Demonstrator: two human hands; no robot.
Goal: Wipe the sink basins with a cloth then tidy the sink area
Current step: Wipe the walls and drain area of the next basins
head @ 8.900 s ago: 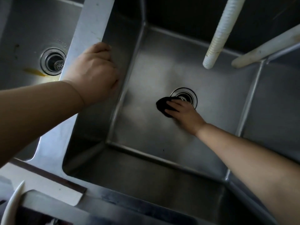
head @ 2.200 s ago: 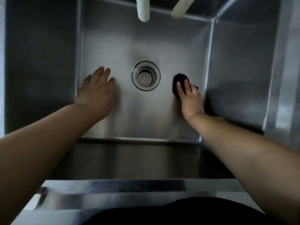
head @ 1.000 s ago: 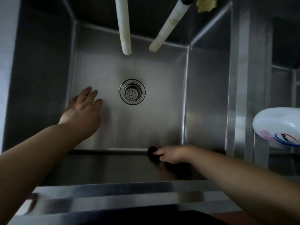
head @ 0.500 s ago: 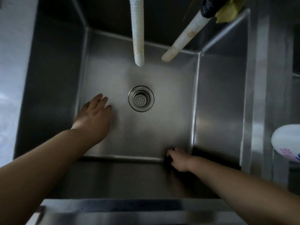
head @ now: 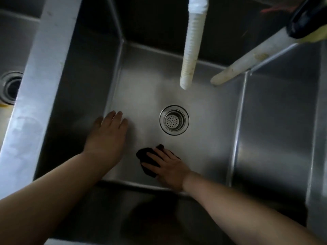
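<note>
right hand [head: 169, 167] presses cloth [head: 146, 161]; left hand [head: 108, 135] flat; hoses [head: 192, 50] overhang drain [head: 174, 120]

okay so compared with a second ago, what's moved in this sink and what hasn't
The right hand slid the dark cloth from the basin's near edge, by the right corner, out onto the floor, closer to the drain; it presses the cloth flat there. The left hand stays flat on the floor, left of the drain.

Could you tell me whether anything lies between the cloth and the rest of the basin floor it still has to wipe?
Only the left hand, resting flat on the basin floor left of the cloth. The right hand presses the cloth; the drain strainer sits farther back.
</note>
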